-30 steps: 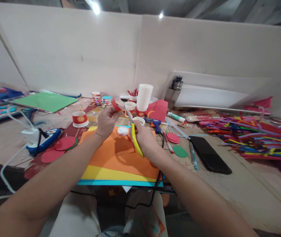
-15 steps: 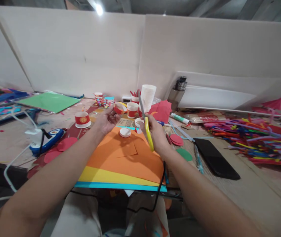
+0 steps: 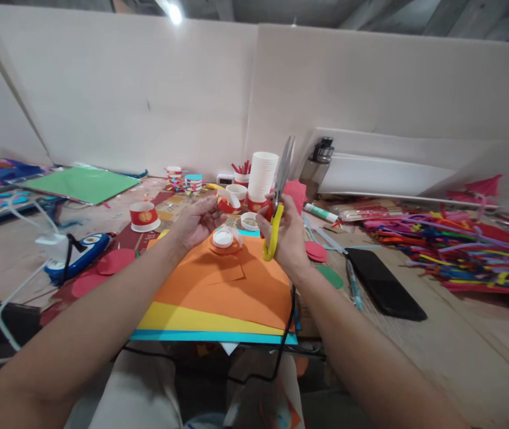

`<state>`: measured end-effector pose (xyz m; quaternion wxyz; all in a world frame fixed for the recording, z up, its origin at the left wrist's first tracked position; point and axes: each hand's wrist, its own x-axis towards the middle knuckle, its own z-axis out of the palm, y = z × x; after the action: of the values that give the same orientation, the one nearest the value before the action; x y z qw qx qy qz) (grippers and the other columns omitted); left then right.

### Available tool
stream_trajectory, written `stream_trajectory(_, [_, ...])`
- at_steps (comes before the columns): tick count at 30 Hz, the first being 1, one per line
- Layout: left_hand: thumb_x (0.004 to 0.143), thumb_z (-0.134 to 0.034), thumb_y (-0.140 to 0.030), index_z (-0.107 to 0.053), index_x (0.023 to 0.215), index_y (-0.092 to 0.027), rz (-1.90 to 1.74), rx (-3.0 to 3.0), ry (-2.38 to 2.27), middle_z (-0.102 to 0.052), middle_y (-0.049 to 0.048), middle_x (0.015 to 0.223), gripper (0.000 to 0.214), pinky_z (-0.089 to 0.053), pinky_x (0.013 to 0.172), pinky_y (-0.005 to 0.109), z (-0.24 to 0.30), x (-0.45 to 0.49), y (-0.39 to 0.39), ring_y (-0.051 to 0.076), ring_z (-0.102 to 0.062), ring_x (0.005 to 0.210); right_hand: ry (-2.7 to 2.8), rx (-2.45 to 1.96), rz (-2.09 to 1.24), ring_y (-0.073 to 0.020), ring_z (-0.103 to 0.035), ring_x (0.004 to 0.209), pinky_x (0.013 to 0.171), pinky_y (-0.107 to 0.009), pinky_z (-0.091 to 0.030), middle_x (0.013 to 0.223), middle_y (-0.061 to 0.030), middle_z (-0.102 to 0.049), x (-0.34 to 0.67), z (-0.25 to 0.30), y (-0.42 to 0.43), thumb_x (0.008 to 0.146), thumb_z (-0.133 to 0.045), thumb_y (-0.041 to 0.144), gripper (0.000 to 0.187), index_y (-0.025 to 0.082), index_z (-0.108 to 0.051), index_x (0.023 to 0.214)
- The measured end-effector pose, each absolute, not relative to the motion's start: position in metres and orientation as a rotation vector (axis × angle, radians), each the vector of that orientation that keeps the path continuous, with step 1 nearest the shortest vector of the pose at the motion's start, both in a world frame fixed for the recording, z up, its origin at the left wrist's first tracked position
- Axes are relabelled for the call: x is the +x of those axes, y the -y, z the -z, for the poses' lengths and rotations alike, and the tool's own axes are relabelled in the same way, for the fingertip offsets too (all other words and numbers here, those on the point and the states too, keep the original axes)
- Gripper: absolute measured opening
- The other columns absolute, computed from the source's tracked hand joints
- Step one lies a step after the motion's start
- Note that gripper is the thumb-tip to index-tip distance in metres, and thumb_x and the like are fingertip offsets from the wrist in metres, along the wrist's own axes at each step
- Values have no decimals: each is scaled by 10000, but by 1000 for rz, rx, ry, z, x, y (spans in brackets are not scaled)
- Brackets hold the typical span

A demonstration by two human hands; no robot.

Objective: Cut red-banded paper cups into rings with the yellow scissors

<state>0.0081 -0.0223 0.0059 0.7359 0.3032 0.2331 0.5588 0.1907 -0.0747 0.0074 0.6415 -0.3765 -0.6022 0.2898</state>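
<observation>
My left hand pinches a curled red and white strip of paper cup between thumb and fingers. In my right hand are yellow-handled scissors, blades pointing up and slightly apart. Below and between the hands, a white cup bottom lies on orange paper, with a curled orange-red piece around it. A white paper ring lies near my right fingers. Behind the hands stand a cup and a tall stack of white paper cups.
At left are a red cut-down cup, red paper circles and a blue power strip with cables. A black phone, a glue stick and a heap of coloured pipe cleaners lie at right. A bottle stands behind.
The scissors have moved right, away from the left hand's cup piece, and their blades now show apart. A curled orange-red piece now lies around the white cup bottom. The view has shifted slightly.
</observation>
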Motion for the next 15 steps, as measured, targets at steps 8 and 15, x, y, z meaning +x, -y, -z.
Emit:
stream_trajectory(8, [871,-596,-144,-692,917,-138,-1109,745,-529,-712,52,789,107,-542,550,165,1,14,23,83,-635,583,1555,-926,-649,-174,-634,928,834,-313,-516,1010,-44,-657,180,-9,76,782,-688,399,437,232,-546,1160])
stream_trajectory(15, [719,-783,-224,-648,786,-153,-1457,1231,-759,-625,17,732,165,-471,555,195,7,18,23,99,-584,628,1429,-932,-820,-140,-605,706,676,-293,-523,793,16,-611,181,-9,73,733,-709,474,455,217,-527,1061])
